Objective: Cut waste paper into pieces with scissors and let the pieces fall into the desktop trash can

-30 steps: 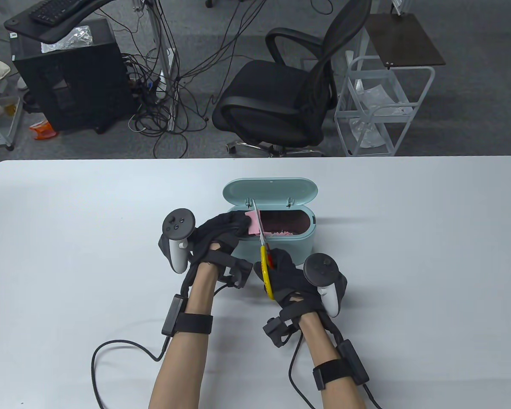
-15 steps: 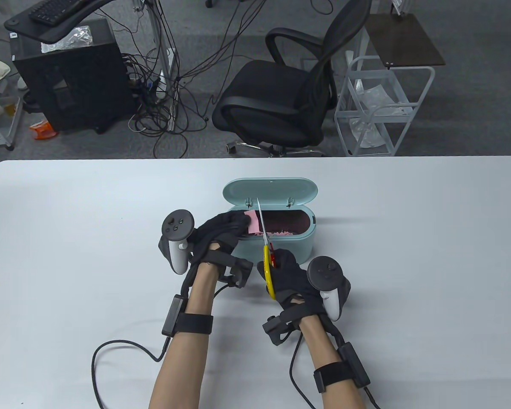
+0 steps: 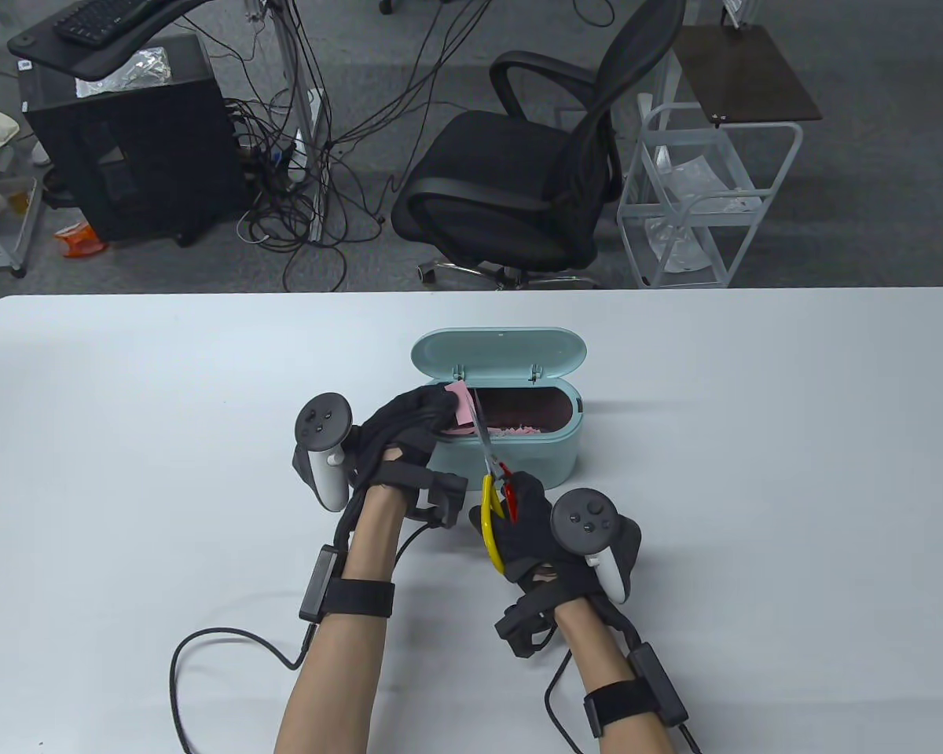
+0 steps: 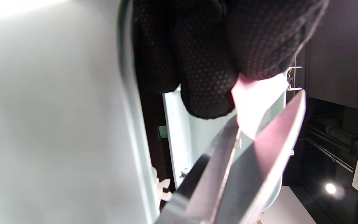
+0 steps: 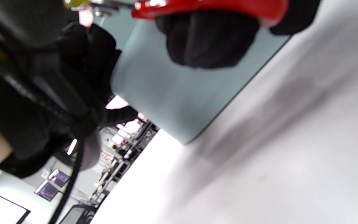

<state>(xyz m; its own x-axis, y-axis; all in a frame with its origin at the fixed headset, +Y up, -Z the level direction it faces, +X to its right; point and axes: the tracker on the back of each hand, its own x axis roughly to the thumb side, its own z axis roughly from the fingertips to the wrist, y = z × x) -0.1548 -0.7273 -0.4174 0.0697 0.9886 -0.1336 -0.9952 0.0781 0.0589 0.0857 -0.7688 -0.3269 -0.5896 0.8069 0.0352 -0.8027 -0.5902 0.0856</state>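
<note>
**Scissors reopened around the paper above the open trash can**

The left hand (image 3: 409, 424) pinches the pink waste paper (image 3: 460, 402) between curled fingertips (image 4: 208, 93), holding it over the near-left corner of the trash can (image 3: 511, 452), whose lid stands open on the far side. The right hand (image 3: 538, 522) grips the scissors (image 3: 487, 463) by their handles, fingers curled through the red and yellow loops. Compared with half a second ago, this grip has drawn back toward the person and the handles have spread apart — the red loop now stands clear of the yellow one. In the left wrist view the two blades (image 4: 247, 161) form an open V with the lower edge of the paper sitting in the notch. This reads as the reset between cuts: one snip is probably finished, and the blades are placed for the next.

The long axis of the scissors runs from the right grip away from the person, leaning slightly left, tips pointing at the paper just right of the left grip. The paper hangs downward from the pinch, directly above the opening, so a severed piece should drop among the pink scraps (image 3: 519, 430) already lying inside. The can rests on the counter (image 3: 754, 471) just beyond both hands.
</note>
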